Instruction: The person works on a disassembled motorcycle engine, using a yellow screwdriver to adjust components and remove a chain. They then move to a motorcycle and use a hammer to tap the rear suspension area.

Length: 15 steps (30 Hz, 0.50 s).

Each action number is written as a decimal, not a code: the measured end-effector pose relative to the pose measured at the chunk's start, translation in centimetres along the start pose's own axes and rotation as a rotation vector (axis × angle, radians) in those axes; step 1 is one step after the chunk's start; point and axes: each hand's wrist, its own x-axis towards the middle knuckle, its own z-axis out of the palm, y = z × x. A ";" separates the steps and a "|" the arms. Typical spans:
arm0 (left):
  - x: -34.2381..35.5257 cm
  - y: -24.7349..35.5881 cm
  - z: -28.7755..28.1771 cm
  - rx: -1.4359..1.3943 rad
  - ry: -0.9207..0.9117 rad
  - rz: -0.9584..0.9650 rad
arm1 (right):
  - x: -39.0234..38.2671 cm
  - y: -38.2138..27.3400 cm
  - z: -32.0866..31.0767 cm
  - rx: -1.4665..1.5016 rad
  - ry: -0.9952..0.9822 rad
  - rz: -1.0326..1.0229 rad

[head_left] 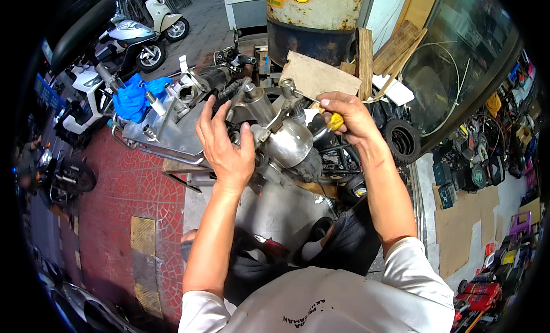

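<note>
My right hand [349,116] is closed around a yellow-handled tool [336,122]; its kind is partly hidden by my fingers. A thin metal rod runs from that hand toward a round metal boss at the top of a bare-metal part. Below it bulges a shiny rounded metal housing [289,145]. On the near left side of this assembly, my left hand [225,147] has its fingers spread, with the thumb close to a metal bracket. Whether its fingertips touch the metal, I cannot tell. An upright metal cylinder [260,106] stands between my hands.
Left of my hands, a metal tray [172,126] bears metal parts and a blue glove [134,98]. A rusty drum [312,29] and wood boards [395,49] stand behind. Red-handled pliers [272,245] lie between my feet. A small tyre [402,141] is at right; parked scooters [129,38] are far left.
</note>
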 end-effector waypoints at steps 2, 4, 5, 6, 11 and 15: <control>-0.3 -0.2 0.0 -0.009 0.039 -0.030 | 0.4 -0.8 0.2 -0.033 0.024 0.007; -0.6 -0.8 0.2 -0.029 0.080 -0.078 | 0.2 -1.5 1.1 -0.194 0.063 -0.052; -0.9 -1.1 0.2 -0.023 0.078 -0.077 | -0.2 -1.6 2.0 -0.421 0.110 -0.193; -1.1 -1.3 0.3 -0.017 0.077 -0.077 | -0.7 -1.5 3.1 -0.646 0.157 -0.337; -1.3 -1.6 0.4 -0.057 0.061 -0.092 | -1.2 -0.4 4.9 -0.220 0.206 -0.253; -1.4 -1.8 0.5 -0.121 0.062 -0.123 | -1.3 0.5 5.1 0.436 0.099 0.090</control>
